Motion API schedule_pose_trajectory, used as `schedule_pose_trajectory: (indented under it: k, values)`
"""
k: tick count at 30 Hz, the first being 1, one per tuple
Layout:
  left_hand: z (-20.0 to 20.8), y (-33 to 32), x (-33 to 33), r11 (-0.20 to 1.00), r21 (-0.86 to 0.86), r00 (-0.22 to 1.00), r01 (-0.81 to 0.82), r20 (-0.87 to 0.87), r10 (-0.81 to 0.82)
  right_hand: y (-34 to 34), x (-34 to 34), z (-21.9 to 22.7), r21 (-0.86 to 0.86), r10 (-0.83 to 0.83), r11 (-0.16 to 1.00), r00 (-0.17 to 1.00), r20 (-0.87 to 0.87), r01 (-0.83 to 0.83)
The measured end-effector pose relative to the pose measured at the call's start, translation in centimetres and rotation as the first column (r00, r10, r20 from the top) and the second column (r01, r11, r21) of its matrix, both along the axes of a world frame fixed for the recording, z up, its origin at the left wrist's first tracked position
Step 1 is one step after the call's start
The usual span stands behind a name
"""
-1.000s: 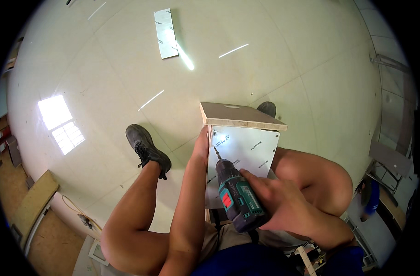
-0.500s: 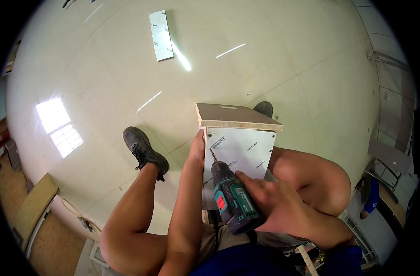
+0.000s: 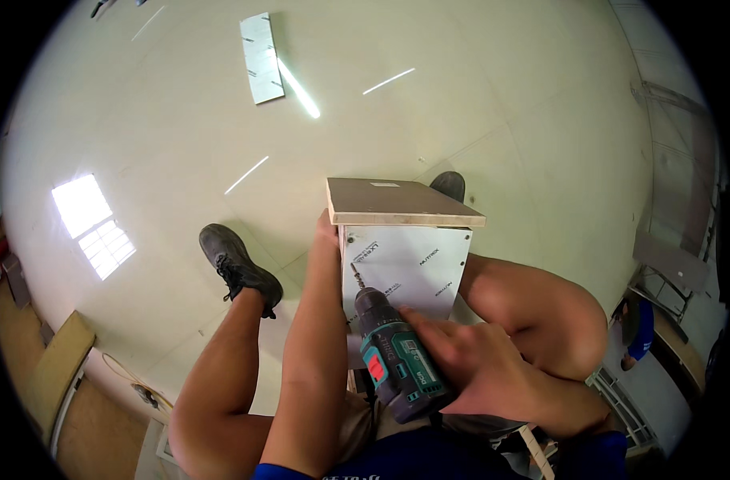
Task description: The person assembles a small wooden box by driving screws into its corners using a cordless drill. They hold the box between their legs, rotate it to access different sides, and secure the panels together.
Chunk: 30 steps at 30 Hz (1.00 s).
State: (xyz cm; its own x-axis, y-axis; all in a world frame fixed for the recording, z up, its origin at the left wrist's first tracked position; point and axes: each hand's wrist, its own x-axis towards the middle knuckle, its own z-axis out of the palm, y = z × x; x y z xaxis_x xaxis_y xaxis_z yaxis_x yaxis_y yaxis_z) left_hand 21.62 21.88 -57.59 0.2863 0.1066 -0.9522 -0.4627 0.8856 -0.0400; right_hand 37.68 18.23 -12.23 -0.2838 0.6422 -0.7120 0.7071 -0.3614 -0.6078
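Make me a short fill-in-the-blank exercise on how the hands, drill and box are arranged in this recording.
1. The right hand holds the drill, whose bit points ____ from the person.
2. The left hand is at the ____ side of the box.
3. The panel beneath the bit is ____ with dark print.

Missing words: away; left; white.

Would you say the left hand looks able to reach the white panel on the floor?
Probably not: the left hand is at the left side of the box, and the white panel lies on the floor well beyond both shoes.
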Motion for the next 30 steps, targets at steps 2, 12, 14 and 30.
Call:
schedule_pose_trajectory:
  k: [2,12,14,30]
  values:
    - [-1.5,-0.2,0.5,0.999,-0.045,1.000,-0.005,0.018,0.006,0.3,0.1,0.3,-0.029,-0.005,1.000,1.000,0.027,0.005]
    - [-3.5,-0.5,0.3,0.991,-0.130,1.000,-0.017,0.019,0.019,0.0,0.6,0.1,-0.035,0.017,0.999,0.999,0.039,-0.016]
    - [-3.5,-0.6,-0.1,0.991,-0.135,1.000,-0.016,0.012,0.017,-0.1,0.6,0.1,-0.047,0.023,0.999,0.999,0.028,-0.022]
    - [-3.8,-1.0,-0.8,0.986,-0.168,1.000,0.003,0.004,-0.002,-0.4,0.1,0.0,0.062,-0.042,0.997,0.996,0.080,0.037]
